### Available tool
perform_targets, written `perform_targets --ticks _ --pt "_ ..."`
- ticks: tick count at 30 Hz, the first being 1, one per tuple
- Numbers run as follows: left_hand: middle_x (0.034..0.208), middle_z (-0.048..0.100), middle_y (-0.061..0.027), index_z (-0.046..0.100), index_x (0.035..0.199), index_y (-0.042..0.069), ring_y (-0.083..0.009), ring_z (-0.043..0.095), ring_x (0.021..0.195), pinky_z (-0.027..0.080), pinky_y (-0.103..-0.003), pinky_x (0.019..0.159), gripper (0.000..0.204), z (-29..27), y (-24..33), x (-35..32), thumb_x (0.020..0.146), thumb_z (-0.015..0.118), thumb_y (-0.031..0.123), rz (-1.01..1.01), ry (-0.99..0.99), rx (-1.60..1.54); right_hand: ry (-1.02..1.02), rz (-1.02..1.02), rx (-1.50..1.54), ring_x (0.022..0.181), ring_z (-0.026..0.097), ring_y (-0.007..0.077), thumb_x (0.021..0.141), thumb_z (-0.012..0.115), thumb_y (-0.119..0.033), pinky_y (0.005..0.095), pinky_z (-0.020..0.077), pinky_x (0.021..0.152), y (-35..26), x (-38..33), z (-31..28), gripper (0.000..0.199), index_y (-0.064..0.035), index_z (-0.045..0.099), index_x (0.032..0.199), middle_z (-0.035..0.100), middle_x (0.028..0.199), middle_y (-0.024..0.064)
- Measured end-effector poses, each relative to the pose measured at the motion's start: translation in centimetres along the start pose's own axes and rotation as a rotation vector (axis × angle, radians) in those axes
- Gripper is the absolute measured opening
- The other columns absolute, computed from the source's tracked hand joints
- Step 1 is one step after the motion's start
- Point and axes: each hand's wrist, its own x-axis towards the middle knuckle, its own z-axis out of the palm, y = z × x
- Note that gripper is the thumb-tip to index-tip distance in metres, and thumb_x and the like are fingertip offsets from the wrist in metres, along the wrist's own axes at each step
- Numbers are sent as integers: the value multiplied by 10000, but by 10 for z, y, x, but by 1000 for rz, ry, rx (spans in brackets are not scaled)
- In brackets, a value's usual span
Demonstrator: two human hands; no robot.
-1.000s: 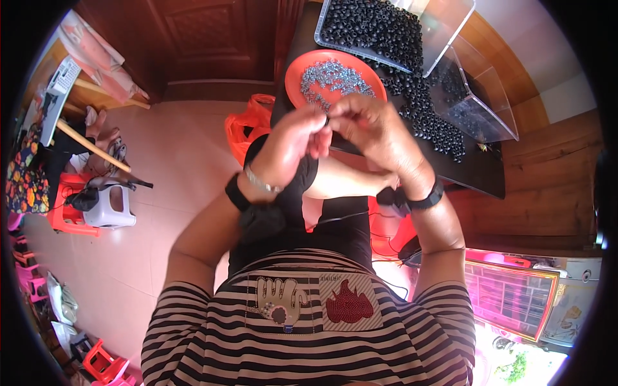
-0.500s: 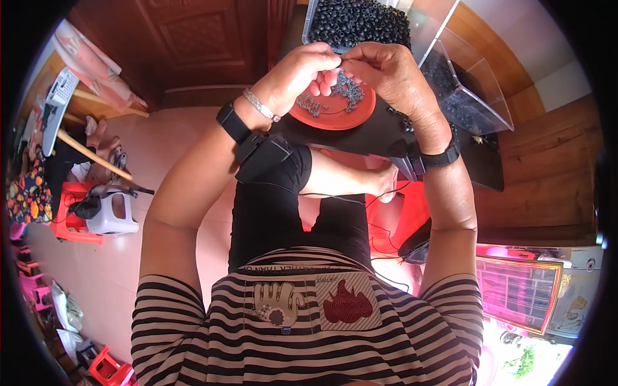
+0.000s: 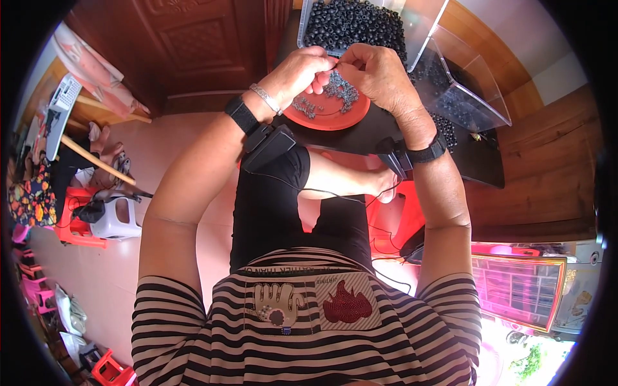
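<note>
Top centre: left hand (image 3: 301, 69) and right hand (image 3: 376, 76) meet fingertip to fingertip, pinching a tiny piece too small to tell | over red plate (image 3: 335, 116) of grey bits (image 3: 341, 90) | likely light, hard, slippery: pinch by the sides | black beads (image 3: 354, 22) behind.

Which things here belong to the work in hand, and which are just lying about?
In use:
- left hand and right hand, fingertips meeting over the orange plate
- small grey parts on that plate
- clear bin of black beads
- loose black beads on the dark table

Lying about:
- white stool
- red stool
- wooden stick
</note>
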Motion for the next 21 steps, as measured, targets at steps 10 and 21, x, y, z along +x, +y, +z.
perform_targets --ticks 10,21 --pt "728 579 -6 564 855 68 -85 549 619 406 -217 541 205 -7 -19 3 905 498 256 -60 11 -83 -9 -108 165 674 674 254 777 671 -177 329 529 656 19 0 17 181 -36 678 890 676 745 135" --pt "714 571 -2 557 817 67 -90 529 602 399 -219 547 223 -9 -25 -3 911 485 255 -36 76 34 -54 -225 -130 627 632 239 786 687 -169 316 496 601 12 1 23 173 -13 646 849 628 693 132"
